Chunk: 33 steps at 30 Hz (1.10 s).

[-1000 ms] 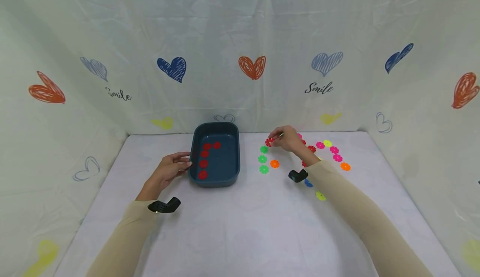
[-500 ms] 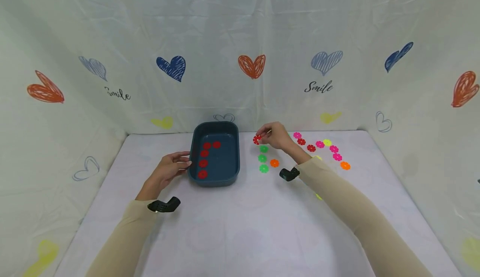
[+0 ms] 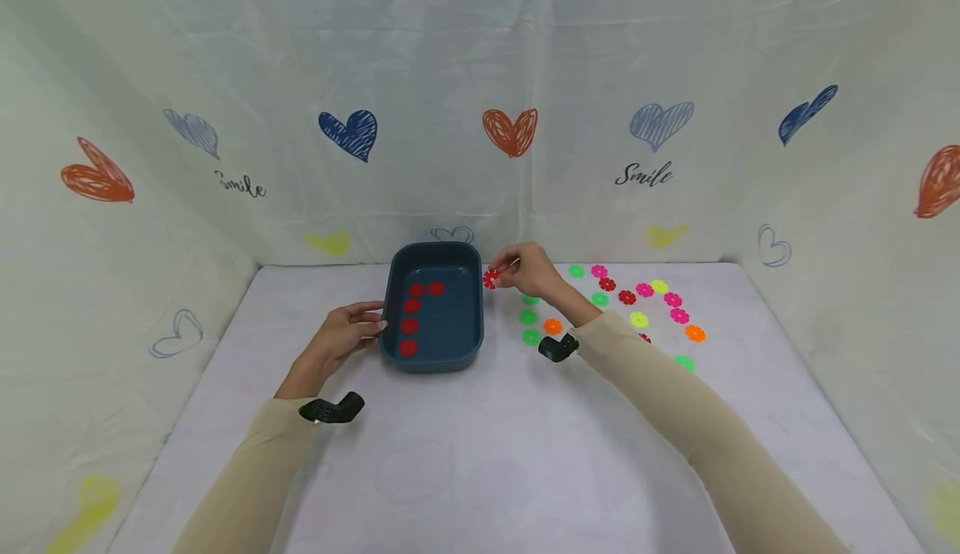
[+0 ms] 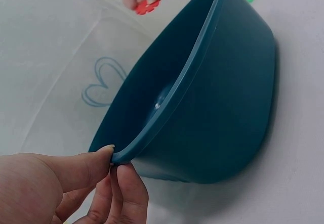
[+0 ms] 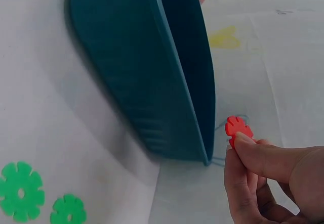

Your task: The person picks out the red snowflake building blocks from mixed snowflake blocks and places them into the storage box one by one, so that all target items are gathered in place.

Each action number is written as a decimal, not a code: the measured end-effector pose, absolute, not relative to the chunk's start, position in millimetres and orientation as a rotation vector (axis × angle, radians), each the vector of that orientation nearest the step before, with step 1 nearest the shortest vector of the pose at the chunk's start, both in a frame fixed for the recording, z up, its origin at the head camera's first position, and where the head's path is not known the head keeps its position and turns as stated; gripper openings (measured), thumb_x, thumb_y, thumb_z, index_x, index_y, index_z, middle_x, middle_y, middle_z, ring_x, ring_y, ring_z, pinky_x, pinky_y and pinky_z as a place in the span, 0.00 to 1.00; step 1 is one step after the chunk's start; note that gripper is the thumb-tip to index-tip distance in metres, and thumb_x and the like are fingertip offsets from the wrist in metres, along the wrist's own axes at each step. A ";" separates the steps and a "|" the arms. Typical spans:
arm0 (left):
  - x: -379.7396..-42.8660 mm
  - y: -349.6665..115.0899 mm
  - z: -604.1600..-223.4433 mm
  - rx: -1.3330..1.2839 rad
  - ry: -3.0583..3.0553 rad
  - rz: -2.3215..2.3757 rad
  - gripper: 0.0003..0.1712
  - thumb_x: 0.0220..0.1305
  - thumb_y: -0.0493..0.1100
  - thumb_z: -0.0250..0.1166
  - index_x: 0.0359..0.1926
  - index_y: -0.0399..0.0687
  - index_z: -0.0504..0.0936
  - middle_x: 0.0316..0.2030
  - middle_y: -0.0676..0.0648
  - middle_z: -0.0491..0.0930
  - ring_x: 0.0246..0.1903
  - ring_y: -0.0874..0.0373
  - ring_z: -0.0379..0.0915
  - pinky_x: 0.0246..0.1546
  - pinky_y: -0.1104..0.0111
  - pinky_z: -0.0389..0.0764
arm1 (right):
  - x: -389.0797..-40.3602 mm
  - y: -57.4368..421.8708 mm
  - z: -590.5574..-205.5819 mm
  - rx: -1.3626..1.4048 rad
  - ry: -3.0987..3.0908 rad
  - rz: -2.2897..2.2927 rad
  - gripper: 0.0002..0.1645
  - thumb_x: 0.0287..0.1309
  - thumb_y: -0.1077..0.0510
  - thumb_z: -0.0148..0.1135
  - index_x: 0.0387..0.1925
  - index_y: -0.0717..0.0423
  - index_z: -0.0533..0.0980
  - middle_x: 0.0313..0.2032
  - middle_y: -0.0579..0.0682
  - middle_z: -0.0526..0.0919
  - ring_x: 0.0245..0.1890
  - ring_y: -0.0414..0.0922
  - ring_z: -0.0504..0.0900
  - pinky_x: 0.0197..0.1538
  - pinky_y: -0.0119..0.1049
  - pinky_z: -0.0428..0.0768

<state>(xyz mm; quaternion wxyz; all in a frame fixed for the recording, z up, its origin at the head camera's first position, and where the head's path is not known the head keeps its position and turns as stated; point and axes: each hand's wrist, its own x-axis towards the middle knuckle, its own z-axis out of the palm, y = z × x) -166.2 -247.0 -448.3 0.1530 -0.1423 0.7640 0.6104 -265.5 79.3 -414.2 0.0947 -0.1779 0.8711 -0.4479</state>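
Observation:
My left hand (image 3: 347,335) pinches the left rim of a dark teal plastic basin (image 4: 217,97) between thumb and fingers, as the left wrist view shows closely. Inside the basin, several red flower-shaped discs (image 3: 410,306) lie in a column, with one beside the top. My right hand (image 3: 527,271) pinches a red snowflake disc (image 5: 238,127), notched round its edge, between thumb and fingertips. That disc is held up just outside the basin's right rim, near the far corner.
Right of the basin lie green snowflake discs (image 3: 528,316) and an orange disc (image 3: 552,326). Further right, pink discs (image 3: 673,299), dark red discs (image 3: 627,296) and yellow discs (image 3: 639,319) are spread out. A printed curtain (image 3: 450,54) rises behind the white table (image 3: 450,454).
My right hand has moved left with the red disc, from above the green discs to the basin's right rim. My left hand has stayed on the basin.

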 end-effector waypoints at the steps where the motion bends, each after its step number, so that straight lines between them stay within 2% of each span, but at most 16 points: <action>1: -166.1 -246.9 -448.2 -0.410 2.192 1.749 0.33 0.76 0.32 0.63 0.77 0.35 0.67 0.58 0.39 0.76 0.40 0.64 0.78 0.44 0.71 0.83 | -265.5 77.1 -414.3 -0.537 2.574 -1.340 0.11 0.58 0.75 0.72 0.43 0.67 0.86 0.39 0.59 0.87 0.37 0.52 0.86 0.43 0.36 0.85; 16: -166.8 -247.0 -449.6 -0.438 2.206 1.742 0.32 0.76 0.33 0.63 0.77 0.36 0.68 0.62 0.35 0.75 0.42 0.62 0.79 0.45 0.72 0.83 | -265.7 38.0 -412.3 -0.591 2.548 -1.288 0.14 0.57 0.71 0.76 0.46 0.65 0.87 0.42 0.58 0.88 0.42 0.52 0.87 0.46 0.37 0.85; 33: -168.8 -247.7 -451.8 -0.439 2.195 1.761 0.31 0.76 0.33 0.63 0.77 0.37 0.69 0.61 0.36 0.76 0.43 0.61 0.79 0.44 0.73 0.83 | -275.0 3.4 -416.0 -0.632 2.548 -1.203 0.14 0.55 0.72 0.77 0.45 0.66 0.87 0.41 0.59 0.88 0.41 0.53 0.88 0.46 0.36 0.85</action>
